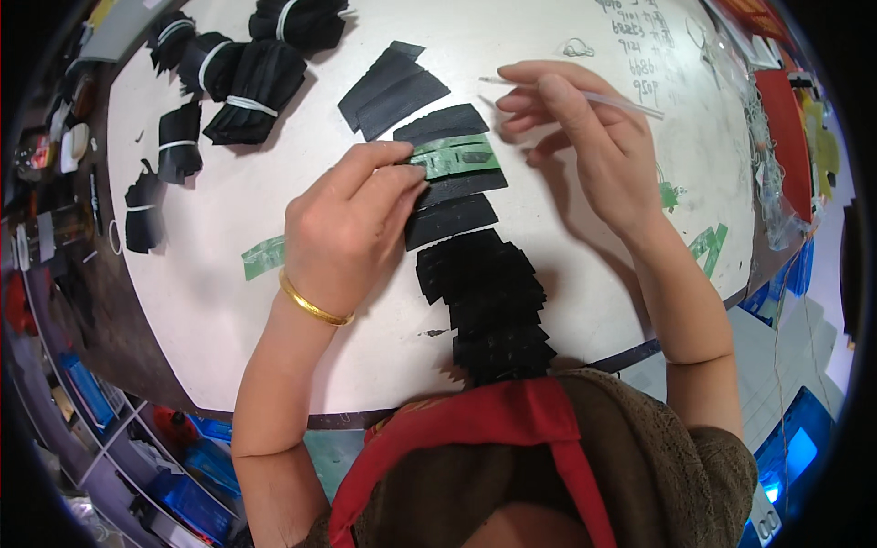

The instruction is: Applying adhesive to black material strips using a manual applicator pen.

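My left hand (343, 224), fingers together, grips the left end of a green template strip (466, 155) with dark slots in it. That strip lies across a black fabric piece (448, 187). In my right hand (594, 137), raised to the right of the strip, is a thin pale pen refill (621, 100), held between thumb and fingers with its tip pointing left. More black pieces lie above and below the strip: a fanned pair (393, 91), a single piece (452, 219), and an overlapping stack (484, 301) running toward my body.
Several black bundles tied with white bands (247, 96) sit at the upper left of the white tabletop (210, 338). Green tape pieces (265, 258) are stuck by my left wrist and at the right. Clear thread or plastic (776, 215) hangs along the right edge.
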### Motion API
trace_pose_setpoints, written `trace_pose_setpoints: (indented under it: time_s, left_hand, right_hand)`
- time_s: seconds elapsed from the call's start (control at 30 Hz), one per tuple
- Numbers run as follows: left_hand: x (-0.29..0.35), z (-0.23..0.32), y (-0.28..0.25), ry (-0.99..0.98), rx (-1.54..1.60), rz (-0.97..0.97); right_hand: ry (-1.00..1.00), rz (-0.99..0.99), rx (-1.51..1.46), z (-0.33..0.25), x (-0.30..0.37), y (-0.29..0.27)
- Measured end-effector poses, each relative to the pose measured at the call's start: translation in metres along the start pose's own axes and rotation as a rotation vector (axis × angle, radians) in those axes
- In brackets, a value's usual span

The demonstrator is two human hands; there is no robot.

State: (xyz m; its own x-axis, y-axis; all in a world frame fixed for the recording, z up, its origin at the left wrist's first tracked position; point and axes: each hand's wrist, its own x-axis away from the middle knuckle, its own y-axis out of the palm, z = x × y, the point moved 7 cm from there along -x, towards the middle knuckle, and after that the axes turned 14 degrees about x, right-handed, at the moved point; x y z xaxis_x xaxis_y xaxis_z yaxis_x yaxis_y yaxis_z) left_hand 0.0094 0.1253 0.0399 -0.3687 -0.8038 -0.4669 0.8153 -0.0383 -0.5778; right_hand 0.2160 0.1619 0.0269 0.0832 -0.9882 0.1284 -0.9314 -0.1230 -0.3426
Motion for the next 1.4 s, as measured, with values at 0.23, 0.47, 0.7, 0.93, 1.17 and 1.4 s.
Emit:
trace_pose_setpoints:
  time_s: [0.23,0.47,0.7,0.93,1.17,1.4]
  left_hand:
    - [-0.008,-0.012,0.005,-0.022,-0.077,-0.079]
    - [-0.006,-0.012,0.007,0.006,-0.067,-0.074]
    - [-0.007,-0.008,0.009,0.007,-0.043,-0.069]
    - [-0.005,-0.011,0.005,-0.016,-0.039,-0.049]
    - [-0.006,-0.013,0.006,-0.029,0.007,-0.041]
    - [-0.01,-0.009,0.006,-0.038,0.002,-0.057]
  right_hand:
    - [0.037,-0.032,-0.099,0.016,0.007,0.006]
    - [0.028,-0.075,-0.101,0.015,0.007,0.01]
    - [-0.025,-0.066,-0.031,0.007,0.003,0.011]
    - [-0.527,-0.179,0.564,-0.025,-0.006,0.051]
    - [-0.576,-0.025,0.424,-0.027,0.001,0.025]
    - [-0.731,-0.016,0.761,-0.033,0.015,0.045]
